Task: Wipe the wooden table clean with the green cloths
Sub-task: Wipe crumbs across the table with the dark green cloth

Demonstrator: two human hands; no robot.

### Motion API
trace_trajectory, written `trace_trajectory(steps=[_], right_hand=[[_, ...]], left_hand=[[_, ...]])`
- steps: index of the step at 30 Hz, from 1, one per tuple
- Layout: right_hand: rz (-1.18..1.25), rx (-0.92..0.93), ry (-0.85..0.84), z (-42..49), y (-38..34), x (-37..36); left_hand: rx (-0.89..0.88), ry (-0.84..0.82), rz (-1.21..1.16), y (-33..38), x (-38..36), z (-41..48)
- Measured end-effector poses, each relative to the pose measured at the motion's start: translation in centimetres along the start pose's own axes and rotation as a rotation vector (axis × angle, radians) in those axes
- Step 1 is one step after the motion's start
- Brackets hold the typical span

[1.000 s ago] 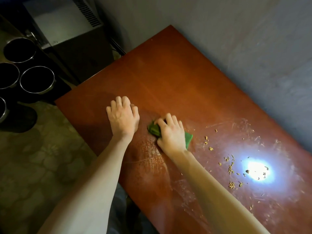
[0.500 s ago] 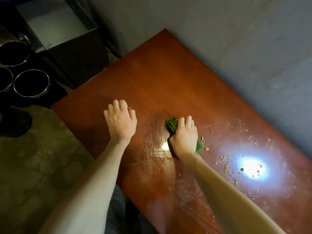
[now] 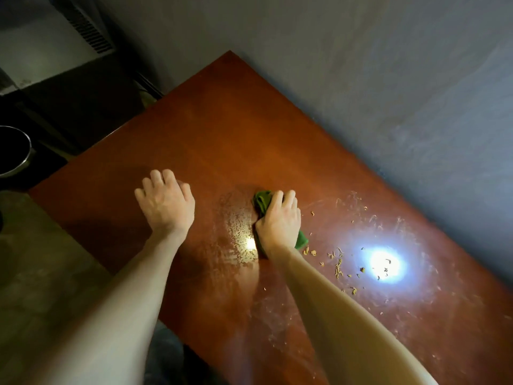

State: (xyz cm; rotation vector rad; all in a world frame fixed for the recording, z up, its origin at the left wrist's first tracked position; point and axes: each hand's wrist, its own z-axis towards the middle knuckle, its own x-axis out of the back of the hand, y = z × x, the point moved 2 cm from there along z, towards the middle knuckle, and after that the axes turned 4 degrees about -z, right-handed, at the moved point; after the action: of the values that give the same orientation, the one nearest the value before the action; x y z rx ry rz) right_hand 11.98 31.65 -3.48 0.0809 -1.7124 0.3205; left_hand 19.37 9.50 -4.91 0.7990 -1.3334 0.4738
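Here right hand (image 3: pixel 280 225) grips green cloth (image 3: pixel 263 200).

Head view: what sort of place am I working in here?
Likely a dim kitchen or eatery back room, not certain: a wooden table against a bare grey wall, a steel pot at far left, a vented appliance at top left.

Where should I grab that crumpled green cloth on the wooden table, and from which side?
Probably the bunched end of the crumpled green cloth, poking out beyond the right hand that holds it. Come from above on the far side: those folds stand up, while the near corner lies flat on the wooden table.
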Motion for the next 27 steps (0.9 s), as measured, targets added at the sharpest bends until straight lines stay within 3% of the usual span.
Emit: trace_trajectory(steps=[5, 8, 13, 17, 21, 27], right_hand=[[-0.133, 0.188, -0.008, 6.3, -0.6, 0.8], [-0.116, 0.252, -0.028, 11.2, 0.5, 2.2], [0.02, 0.178, -0.18, 14.7, 5.7, 4.5], [0.114, 0.04, -0.099, 8.6, 10.6, 3.9], [0.119, 0.064, -0.088, 3.8, 11.4, 2.4], [0.147, 0.086, -0.061, 12.2, 8.7, 3.6]], left_hand=[[-0.314, -0.051, -0.232, 9.0, -1.6, 1.8], [-0.389, -0.025, -0.24, 12.3, -3.2, 0.5], [-0.397, -0.045, -0.216, 11.9, -3.7, 0.4], [-0.377, 0.009, -0.191, 12.2, -3.7, 0.1], [-0.364, -0.033, -0.11, 12.4, -3.3, 0.1], [-0.371, 0.035, -0.124, 12.4, -4.0, -0.1]])
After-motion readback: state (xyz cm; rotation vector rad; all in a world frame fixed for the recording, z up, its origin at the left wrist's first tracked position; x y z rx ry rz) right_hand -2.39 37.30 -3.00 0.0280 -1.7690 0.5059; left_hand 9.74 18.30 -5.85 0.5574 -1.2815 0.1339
